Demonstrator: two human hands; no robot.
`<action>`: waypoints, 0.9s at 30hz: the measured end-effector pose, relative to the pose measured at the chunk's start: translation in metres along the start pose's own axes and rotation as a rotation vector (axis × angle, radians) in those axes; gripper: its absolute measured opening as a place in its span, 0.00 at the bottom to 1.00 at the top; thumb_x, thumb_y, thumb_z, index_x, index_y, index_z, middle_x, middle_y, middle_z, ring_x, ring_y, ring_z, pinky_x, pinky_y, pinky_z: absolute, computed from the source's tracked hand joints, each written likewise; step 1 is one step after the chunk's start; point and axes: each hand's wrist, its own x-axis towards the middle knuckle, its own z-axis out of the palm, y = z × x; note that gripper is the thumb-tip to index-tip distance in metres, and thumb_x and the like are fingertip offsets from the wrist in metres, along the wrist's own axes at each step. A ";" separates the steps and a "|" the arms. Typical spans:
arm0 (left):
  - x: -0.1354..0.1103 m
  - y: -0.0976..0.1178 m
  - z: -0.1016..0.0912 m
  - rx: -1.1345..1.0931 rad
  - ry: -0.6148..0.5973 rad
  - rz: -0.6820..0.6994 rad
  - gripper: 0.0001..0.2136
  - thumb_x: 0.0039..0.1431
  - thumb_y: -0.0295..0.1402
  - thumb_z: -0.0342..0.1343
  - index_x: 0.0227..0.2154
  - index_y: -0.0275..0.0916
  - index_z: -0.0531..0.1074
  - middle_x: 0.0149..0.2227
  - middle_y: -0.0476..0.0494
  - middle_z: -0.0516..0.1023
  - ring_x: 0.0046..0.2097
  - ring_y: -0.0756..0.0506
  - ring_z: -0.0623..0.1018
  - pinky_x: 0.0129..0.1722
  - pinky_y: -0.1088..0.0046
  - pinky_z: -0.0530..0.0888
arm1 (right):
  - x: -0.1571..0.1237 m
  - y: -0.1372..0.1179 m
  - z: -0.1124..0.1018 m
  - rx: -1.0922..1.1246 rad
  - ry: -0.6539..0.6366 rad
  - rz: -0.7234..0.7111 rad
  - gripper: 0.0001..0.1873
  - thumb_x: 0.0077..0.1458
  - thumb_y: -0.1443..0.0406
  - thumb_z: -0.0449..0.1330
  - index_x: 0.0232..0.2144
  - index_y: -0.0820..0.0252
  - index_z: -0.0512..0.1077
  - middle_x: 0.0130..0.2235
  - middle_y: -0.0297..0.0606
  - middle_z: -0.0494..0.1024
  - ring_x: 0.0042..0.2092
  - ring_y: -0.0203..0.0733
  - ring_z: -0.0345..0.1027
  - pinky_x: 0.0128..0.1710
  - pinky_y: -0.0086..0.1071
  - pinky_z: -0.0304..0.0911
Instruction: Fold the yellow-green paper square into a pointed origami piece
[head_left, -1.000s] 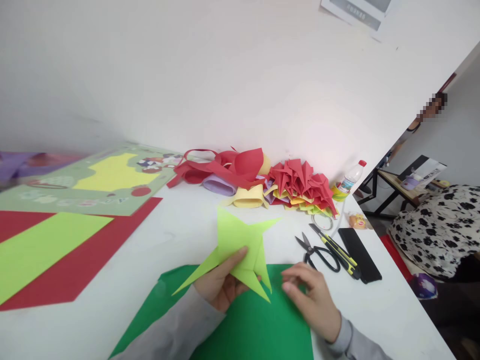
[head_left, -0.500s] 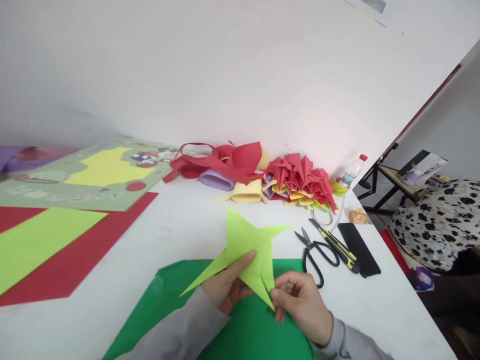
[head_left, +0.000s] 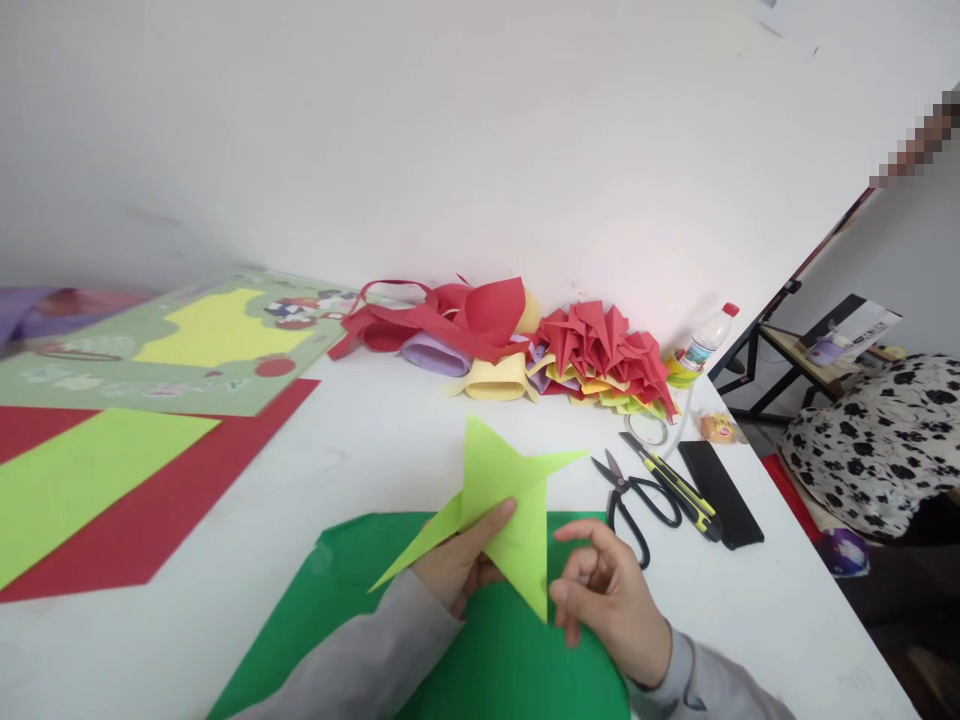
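Lime paper star [head_left: 510, 485] above the green sheet [head_left: 517, 665] — left hand [head_left: 459, 562] grasping it, right hand [head_left: 616, 606] with fingers parted and empty. Shaping seems underway; creasing likely needs both.

The lime-green folded paper star [head_left: 504, 478] has shifted rightward, and its two lower-right points, parted by a gap earlier, now show as one broad point. The right hand [head_left: 613, 602] has spread its fingers beside that edge.
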 end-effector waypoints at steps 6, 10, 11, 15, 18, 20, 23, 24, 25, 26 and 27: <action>-0.009 -0.010 0.005 0.055 -0.077 -0.035 0.16 0.41 0.35 0.74 0.32 0.33 0.78 0.29 0.37 0.84 0.28 0.37 0.83 0.24 0.65 0.82 | 0.007 0.000 0.003 0.021 0.177 -0.097 0.25 0.46 0.48 0.69 0.35 0.60 0.69 0.25 0.27 0.71 0.24 0.30 0.65 0.23 0.24 0.61; -0.017 -0.016 0.009 0.136 -0.186 -0.069 0.21 0.38 0.44 0.74 0.30 0.32 0.78 0.26 0.38 0.83 0.27 0.36 0.82 0.25 0.62 0.81 | 0.011 0.006 0.003 -0.004 0.161 -0.043 0.25 0.46 0.47 0.69 0.26 0.60 0.67 0.18 0.24 0.66 0.19 0.29 0.59 0.19 0.24 0.57; -0.017 -0.018 0.009 0.147 -0.190 -0.070 0.21 0.38 0.45 0.73 0.30 0.33 0.79 0.25 0.39 0.82 0.27 0.36 0.82 0.27 0.61 0.82 | 0.012 0.006 0.002 -0.016 0.173 -0.036 0.25 0.45 0.47 0.69 0.24 0.60 0.66 0.17 0.24 0.65 0.18 0.28 0.59 0.18 0.24 0.56; -0.004 -0.021 -0.001 0.224 -0.112 0.081 0.15 0.49 0.45 0.66 0.31 0.37 0.79 0.28 0.42 0.83 0.29 0.37 0.83 0.29 0.56 0.82 | 0.014 0.004 -0.003 -0.069 0.230 -0.008 0.26 0.44 0.46 0.68 0.22 0.59 0.63 0.14 0.22 0.63 0.15 0.29 0.58 0.15 0.24 0.52; 0.013 -0.010 -0.020 0.426 0.065 0.323 0.12 0.54 0.41 0.62 0.37 0.38 0.78 0.34 0.40 0.83 0.35 0.38 0.83 0.34 0.57 0.83 | 0.016 0.002 -0.006 -0.132 0.290 0.018 0.25 0.43 0.47 0.68 0.21 0.57 0.61 0.13 0.21 0.62 0.13 0.29 0.57 0.13 0.23 0.50; 0.019 0.002 -0.033 0.517 0.140 0.465 0.14 0.53 0.38 0.64 0.43 0.41 0.77 0.42 0.41 0.82 0.42 0.40 0.82 0.43 0.60 0.82 | 0.017 0.001 -0.006 -0.163 0.316 0.042 0.25 0.42 0.48 0.68 0.20 0.57 0.60 0.13 0.21 0.61 0.13 0.28 0.56 0.13 0.23 0.49; 0.014 0.015 -0.041 0.821 0.075 1.014 0.10 0.58 0.37 0.60 0.43 0.46 0.76 0.48 0.46 0.77 0.48 0.43 0.78 0.50 0.64 0.78 | 0.020 0.000 -0.006 -0.172 0.305 0.090 0.24 0.40 0.49 0.68 0.20 0.57 0.61 0.14 0.21 0.62 0.13 0.28 0.56 0.12 0.22 0.50; 0.009 0.015 -0.039 1.016 -0.152 1.227 0.09 0.60 0.34 0.59 0.43 0.46 0.76 0.45 0.46 0.78 0.47 0.44 0.78 0.49 0.65 0.78 | 0.022 -0.001 -0.006 -0.160 0.283 0.108 0.24 0.40 0.48 0.68 0.20 0.57 0.62 0.14 0.21 0.63 0.13 0.28 0.57 0.11 0.22 0.50; 0.005 0.014 -0.036 1.192 -0.394 1.368 0.11 0.62 0.33 0.58 0.48 0.45 0.73 0.47 0.45 0.78 0.48 0.44 0.77 0.49 0.66 0.77 | 0.024 -0.002 -0.006 -0.140 0.254 0.127 0.24 0.39 0.48 0.69 0.20 0.58 0.62 0.14 0.22 0.64 0.13 0.28 0.57 0.11 0.22 0.51; 0.001 0.012 -0.033 1.268 -0.493 1.451 0.13 0.64 0.36 0.55 0.50 0.42 0.72 0.49 0.40 0.78 0.52 0.41 0.76 0.52 0.61 0.76 | 0.026 -0.004 -0.006 -0.110 0.222 0.145 0.25 0.38 0.47 0.69 0.21 0.58 0.63 0.14 0.22 0.65 0.13 0.29 0.58 0.11 0.22 0.51; -0.001 0.008 -0.030 1.343 -0.569 1.510 0.14 0.66 0.38 0.52 0.51 0.40 0.71 0.50 0.37 0.77 0.54 0.38 0.74 0.54 0.56 0.74 | 0.028 -0.005 -0.006 -0.080 0.193 0.160 0.26 0.37 0.47 0.70 0.22 0.58 0.64 0.14 0.23 0.66 0.13 0.29 0.59 0.11 0.22 0.52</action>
